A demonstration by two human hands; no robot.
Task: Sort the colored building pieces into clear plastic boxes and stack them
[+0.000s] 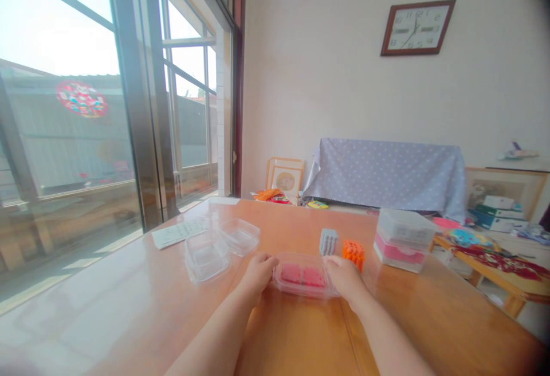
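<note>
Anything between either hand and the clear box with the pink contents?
Nothing visible: the left hand and right hand hold opposite ends of the clear box. The orange block stands just beyond the right hand, not between.

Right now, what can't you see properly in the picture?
All in the head view:
Red things: blurred inside the clear box, so I can't tell what they are.
Orange block: its lower part is behind the right hand.
Paper: too blurred to read.
Spotted cloth: covers whatever is beneath.
Both arms: cut off by the bottom edge.
</note>
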